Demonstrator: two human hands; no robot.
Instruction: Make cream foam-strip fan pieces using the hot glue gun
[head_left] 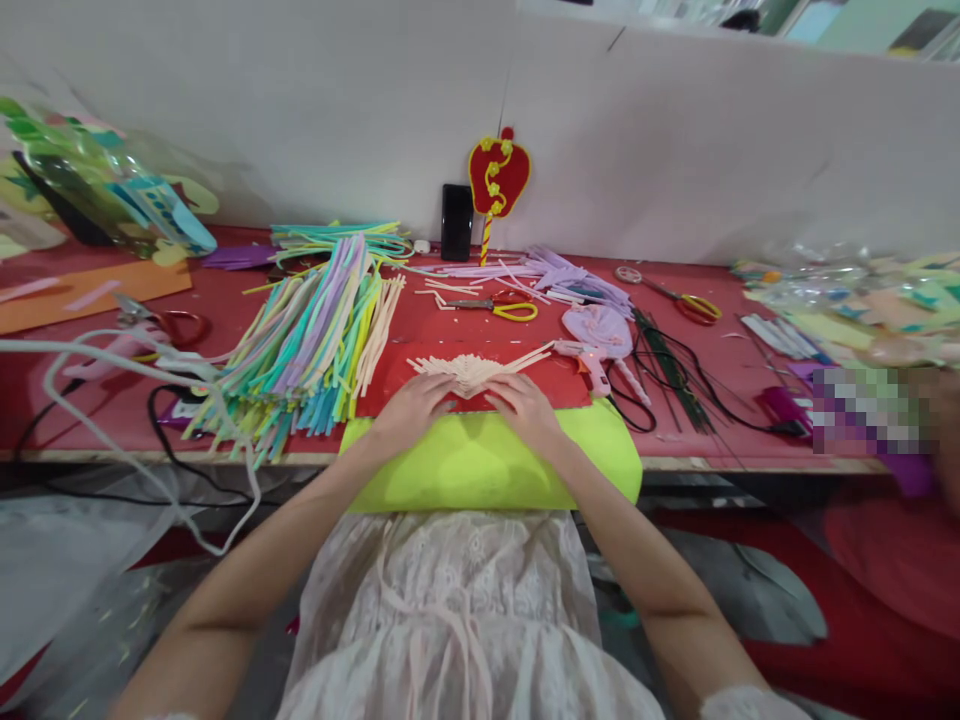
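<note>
Smack mid-frame, left hand (415, 405) and right hand (527, 408) have bent fingers on cream pipe cleaners (466, 368), can't really tell if gripping; red sheet (386, 390) underneath.

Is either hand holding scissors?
No, the left hand and right hand are both at the cream strips, and the nearest scissors lie beyond them.
</note>
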